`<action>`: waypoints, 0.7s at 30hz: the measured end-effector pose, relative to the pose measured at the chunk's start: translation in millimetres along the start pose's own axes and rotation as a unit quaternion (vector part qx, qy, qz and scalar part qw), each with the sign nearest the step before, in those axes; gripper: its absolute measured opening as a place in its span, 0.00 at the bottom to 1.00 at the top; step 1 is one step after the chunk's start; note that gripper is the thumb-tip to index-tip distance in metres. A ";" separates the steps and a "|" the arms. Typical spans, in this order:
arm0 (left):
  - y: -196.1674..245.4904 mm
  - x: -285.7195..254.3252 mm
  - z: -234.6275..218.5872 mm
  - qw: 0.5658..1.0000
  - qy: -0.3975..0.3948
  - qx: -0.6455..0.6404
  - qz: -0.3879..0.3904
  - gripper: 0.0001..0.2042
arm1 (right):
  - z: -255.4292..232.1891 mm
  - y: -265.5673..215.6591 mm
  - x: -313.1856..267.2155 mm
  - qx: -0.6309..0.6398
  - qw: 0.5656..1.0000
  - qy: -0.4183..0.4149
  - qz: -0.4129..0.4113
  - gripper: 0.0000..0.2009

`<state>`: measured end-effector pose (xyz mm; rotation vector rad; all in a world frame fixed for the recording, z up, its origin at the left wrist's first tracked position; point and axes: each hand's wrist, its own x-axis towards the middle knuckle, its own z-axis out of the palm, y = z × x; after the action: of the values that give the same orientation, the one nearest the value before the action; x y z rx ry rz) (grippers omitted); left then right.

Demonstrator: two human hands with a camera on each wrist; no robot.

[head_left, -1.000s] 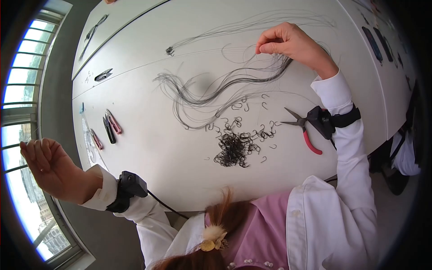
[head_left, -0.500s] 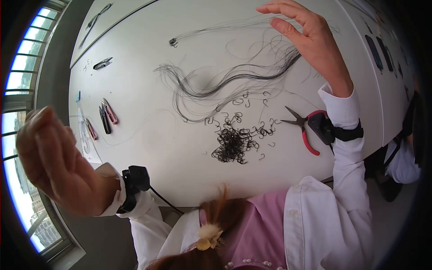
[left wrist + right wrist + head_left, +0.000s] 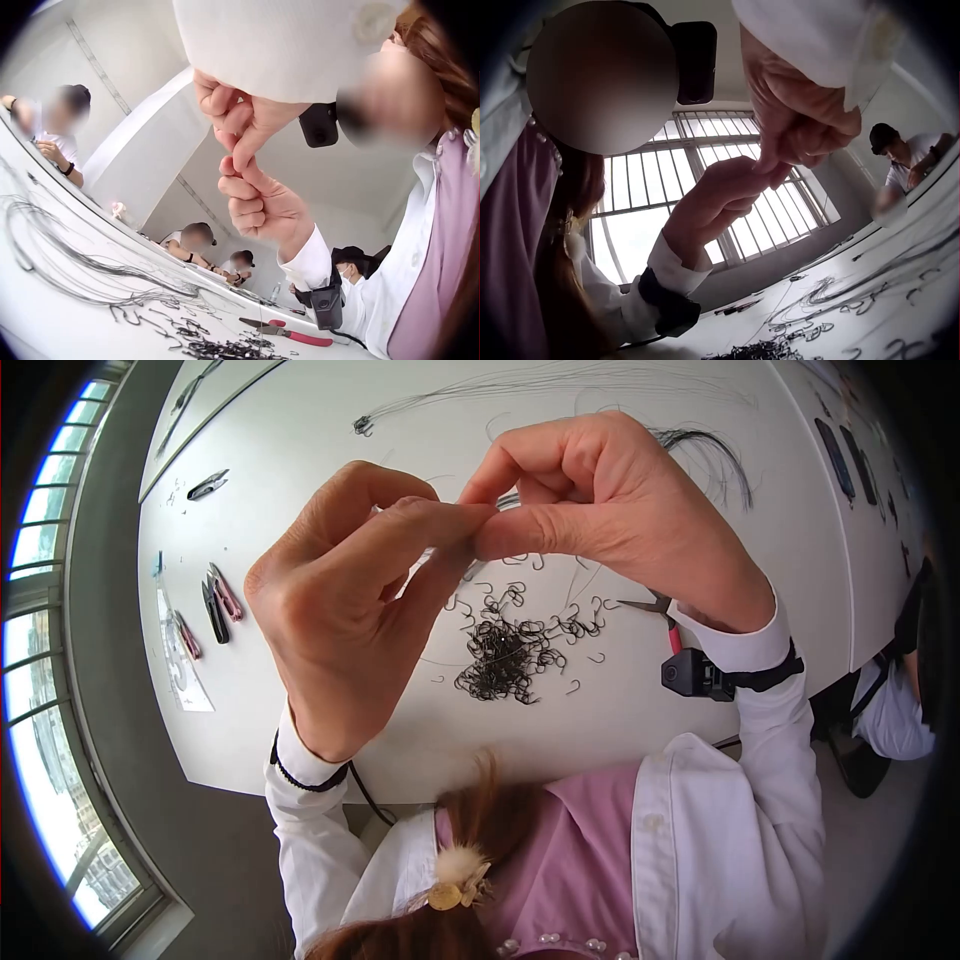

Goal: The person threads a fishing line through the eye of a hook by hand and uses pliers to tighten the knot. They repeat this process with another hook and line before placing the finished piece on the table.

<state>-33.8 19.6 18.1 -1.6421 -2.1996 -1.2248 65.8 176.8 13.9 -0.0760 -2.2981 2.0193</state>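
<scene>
Head view: the left hand (image 3: 345, 600) and right hand (image 3: 615, 490) meet above the counter (image 3: 560, 745), fingertips pinched narrow; what they hold cannot be told. Hooks (image 3: 505, 660) lie piled below; snips (image 3: 214, 610) lie to the left; the hands hide much of the lines (image 3: 705, 442). Left wrist view: the lines' wavy stretch, covered in the head view, is exposed, as are both red handles of the pliers (image 3: 300, 339), beside the hooks. Right wrist view: a barred window (image 3: 645, 187) stands behind the left hand; the pliers are out of view. Compared with half a second ago, the hands, then well apart, now touch.
</scene>
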 end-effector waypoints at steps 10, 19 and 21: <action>2.1 0.2 0.2 0.999 -0.031 -0.014 -0.034 0.10 | -26.9 -14.2 4.3 0.021 0.990 -0.079 0.118 0.07; 15.6 -5.0 1.3 0.981 -0.181 -0.074 0.012 0.09 | -60.2 13.4 7.1 -0.115 0.955 0.272 -0.016 0.04; 11.8 -12.7 14.2 0.946 -0.305 -0.094 0.058 0.09 | -64.2 19.1 8.6 -0.102 0.948 0.300 -0.010 0.04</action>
<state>-13.8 20.6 8.1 -2.4641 -2.2964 -1.0122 63.0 243.4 3.4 -0.5877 -2.0694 1.4583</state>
